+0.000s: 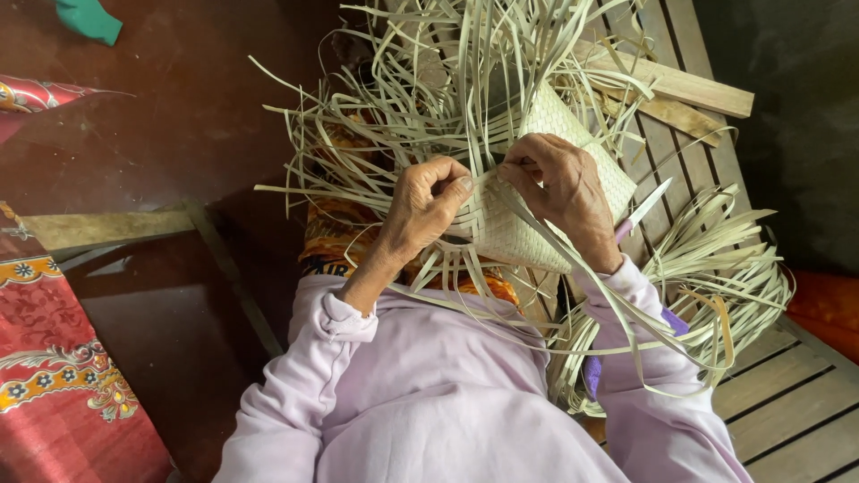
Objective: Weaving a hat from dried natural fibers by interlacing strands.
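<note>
A pale woven mat piece [537, 224] of flat leaf strips rests on my lap, with many loose strips [429, 80] fanning out beyond it. My left hand [425, 206] pinches strips at the piece's left edge. On the woven surface my right hand [559, 183] grips a strip between its fingers. A small knife [640, 213] with a pink handle and pale blade pokes out from under my right wrist; whether that hand holds it I cannot tell. Both sleeves are lilac.
A loose bundle of leaf strips [716, 268] lies on the slatted wooden bench [787, 394] at right. Wooden sticks [680, 89] lie at the top right. Red patterned cloth [54, 358] covers the left. A green object [88, 18] sits on the dark floor at top left.
</note>
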